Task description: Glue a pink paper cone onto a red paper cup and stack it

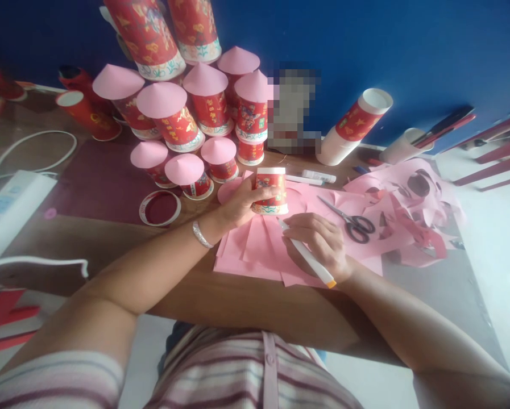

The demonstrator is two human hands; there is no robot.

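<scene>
My left hand (237, 204) is closed round a red patterned paper cup (272, 190) that stands upside down on pink paper sheets (255, 250) on the wooden table. My right hand (318, 241) grips a white pen with an orange end (310, 258), its tip resting on the pink paper just beside the cup's rim. A silver bracelet (201, 234) sits on my left wrist. Black-handled scissors (352, 221) lie on the paper to the right of my right hand.
Several upturned red cups with pink cone lids (182, 113) are stacked behind. A red round lid (160, 208) lies left of the cup. Cut pink scraps (408, 210) pile at right, stacked cups (357, 125) lean behind, a power strip (7, 210) sits left.
</scene>
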